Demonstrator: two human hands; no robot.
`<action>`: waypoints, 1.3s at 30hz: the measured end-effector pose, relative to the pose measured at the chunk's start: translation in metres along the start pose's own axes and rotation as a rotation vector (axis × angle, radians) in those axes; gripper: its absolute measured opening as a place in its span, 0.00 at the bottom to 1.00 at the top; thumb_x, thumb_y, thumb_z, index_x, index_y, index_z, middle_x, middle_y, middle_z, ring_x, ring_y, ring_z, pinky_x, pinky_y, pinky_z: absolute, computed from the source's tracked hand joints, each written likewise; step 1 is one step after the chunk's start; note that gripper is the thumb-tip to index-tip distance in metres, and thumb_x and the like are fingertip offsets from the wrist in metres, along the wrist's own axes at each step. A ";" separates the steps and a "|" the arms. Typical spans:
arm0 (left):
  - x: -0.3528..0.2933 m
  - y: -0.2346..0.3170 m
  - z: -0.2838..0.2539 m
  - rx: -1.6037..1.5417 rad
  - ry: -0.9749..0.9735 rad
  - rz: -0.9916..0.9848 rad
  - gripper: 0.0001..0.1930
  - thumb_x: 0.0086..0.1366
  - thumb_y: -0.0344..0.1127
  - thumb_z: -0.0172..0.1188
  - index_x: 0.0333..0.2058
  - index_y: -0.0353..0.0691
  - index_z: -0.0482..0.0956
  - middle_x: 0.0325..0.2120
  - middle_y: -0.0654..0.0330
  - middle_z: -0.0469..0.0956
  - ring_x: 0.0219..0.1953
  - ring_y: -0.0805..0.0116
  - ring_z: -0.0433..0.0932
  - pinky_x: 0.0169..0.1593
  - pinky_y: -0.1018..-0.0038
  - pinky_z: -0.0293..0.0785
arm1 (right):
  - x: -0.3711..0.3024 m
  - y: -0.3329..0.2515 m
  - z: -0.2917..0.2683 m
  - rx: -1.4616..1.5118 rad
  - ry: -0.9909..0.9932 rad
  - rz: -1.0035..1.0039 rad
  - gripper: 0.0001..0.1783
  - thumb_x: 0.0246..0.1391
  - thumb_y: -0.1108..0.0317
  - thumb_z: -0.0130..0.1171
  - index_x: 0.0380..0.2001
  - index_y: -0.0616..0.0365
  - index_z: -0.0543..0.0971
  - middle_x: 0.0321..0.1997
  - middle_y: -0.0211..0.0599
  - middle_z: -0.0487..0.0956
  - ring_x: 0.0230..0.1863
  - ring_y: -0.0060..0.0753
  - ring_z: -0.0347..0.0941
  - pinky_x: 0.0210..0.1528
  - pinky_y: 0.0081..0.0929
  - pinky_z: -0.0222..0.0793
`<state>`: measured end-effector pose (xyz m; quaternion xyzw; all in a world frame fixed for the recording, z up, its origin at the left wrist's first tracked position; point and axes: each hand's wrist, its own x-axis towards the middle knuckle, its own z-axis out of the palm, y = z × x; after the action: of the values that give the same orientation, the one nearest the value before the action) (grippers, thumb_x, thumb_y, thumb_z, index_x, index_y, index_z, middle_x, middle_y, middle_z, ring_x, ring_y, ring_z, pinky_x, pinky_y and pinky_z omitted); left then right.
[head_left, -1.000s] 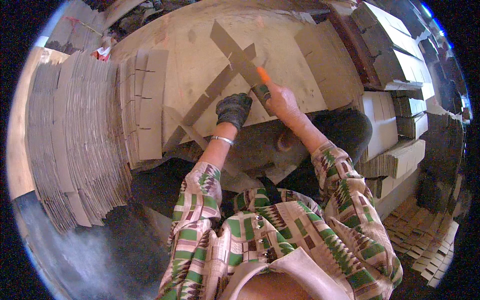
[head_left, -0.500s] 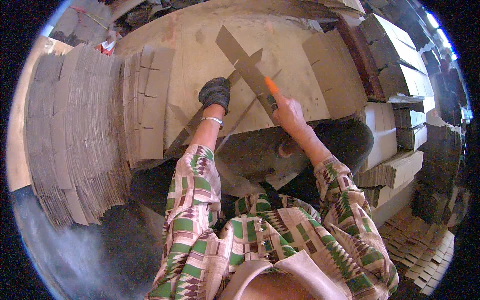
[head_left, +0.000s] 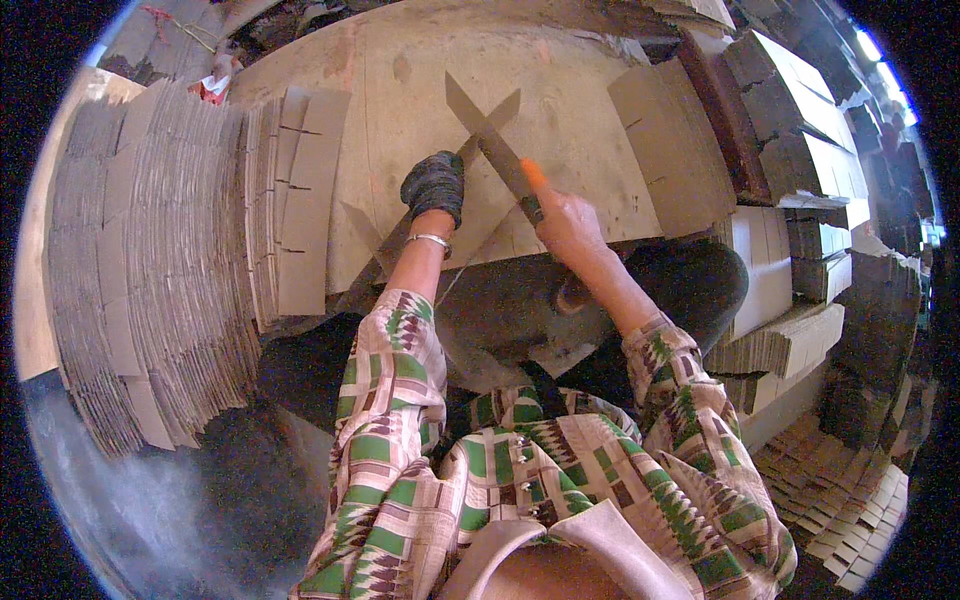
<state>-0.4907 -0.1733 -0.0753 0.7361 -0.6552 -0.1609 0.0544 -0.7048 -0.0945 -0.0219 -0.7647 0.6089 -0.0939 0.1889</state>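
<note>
My left hand (head_left: pixel 434 188), in a dark glove, is closed around a long brown cardboard strip (head_left: pixel 368 272) that slants from lower left to upper right. A second cardboard strip (head_left: pixel 463 106) slants the other way, gripped near its lower end by my right hand (head_left: pixel 570 228). The two strips cross just above my left hand; whether they interlock I cannot tell. An orange finger cover (head_left: pixel 534 174) sits on a finger of my right hand, lying along the strip. Beneath both hands is a pale wooden board (head_left: pixel 400 120).
Stacked cardboard strips (head_left: pixel 150 250) stand on edge at the left, with slotted pieces (head_left: pixel 300 200) beside them. More slotted cardboard (head_left: pixel 675 150) lies on the board's right side. Further right are bundles of cardboard (head_left: pixel 790 90) and a dark reddish-brown bar (head_left: pixel 722 115).
My right hand has moved slightly left, and its strip's upper end has dropped lower. More of the left-hand strip's end now shows beyond the crossing. My left hand has barely moved.
</note>
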 end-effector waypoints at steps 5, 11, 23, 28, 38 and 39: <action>0.014 -0.009 0.019 0.018 0.005 0.023 0.20 0.69 0.51 0.47 0.39 0.49 0.86 0.39 0.49 0.83 0.43 0.46 0.83 0.46 0.52 0.79 | 0.013 0.003 0.017 -0.090 -0.143 0.033 0.51 0.46 0.80 0.56 0.73 0.35 0.54 0.35 0.51 0.82 0.36 0.58 0.80 0.36 0.52 0.75; 0.010 -0.004 -0.002 -0.104 0.073 0.031 0.22 0.69 0.54 0.49 0.46 0.46 0.83 0.42 0.48 0.83 0.46 0.46 0.81 0.50 0.52 0.76 | 0.034 0.017 0.011 -0.119 -0.052 0.002 0.47 0.50 0.77 0.55 0.73 0.37 0.55 0.36 0.48 0.83 0.36 0.56 0.80 0.36 0.52 0.75; -0.083 -0.037 -0.025 -0.056 0.184 0.120 0.33 0.65 0.58 0.58 0.60 0.40 0.72 0.57 0.43 0.74 0.63 0.45 0.68 0.66 0.52 0.61 | 0.008 0.122 -0.063 -0.408 0.450 0.332 0.46 0.45 0.70 0.68 0.68 0.56 0.60 0.52 0.53 0.78 0.60 0.58 0.70 0.62 0.46 0.66; -0.128 -0.030 -0.019 -0.057 0.307 0.292 0.32 0.64 0.56 0.61 0.58 0.41 0.73 0.57 0.45 0.74 0.62 0.44 0.69 0.66 0.49 0.60 | -0.013 0.216 -0.111 -0.491 0.323 0.584 0.15 0.50 0.68 0.61 0.43 0.55 0.78 0.42 0.50 0.82 0.48 0.59 0.78 0.50 0.50 0.73; -0.123 -0.041 0.021 0.107 0.151 0.395 0.16 0.63 0.48 0.60 0.41 0.44 0.85 0.41 0.53 0.83 0.53 0.52 0.77 0.60 0.51 0.67 | -0.003 0.062 -0.062 0.258 0.549 -0.119 0.50 0.40 0.84 0.55 0.70 0.43 0.63 0.46 0.53 0.83 0.46 0.60 0.80 0.46 0.45 0.76; -0.122 -0.044 0.018 0.167 0.074 0.356 0.14 0.63 0.46 0.60 0.39 0.46 0.86 0.38 0.54 0.84 0.50 0.53 0.78 0.59 0.52 0.68 | -0.009 0.015 -0.051 0.220 0.283 0.040 0.54 0.40 0.84 0.55 0.74 0.43 0.56 0.44 0.56 0.82 0.42 0.63 0.79 0.42 0.48 0.76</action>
<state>-0.4652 -0.0453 -0.0845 0.6161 -0.7836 -0.0668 0.0448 -0.7398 -0.0976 0.0196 -0.7062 0.6306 -0.2628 0.1860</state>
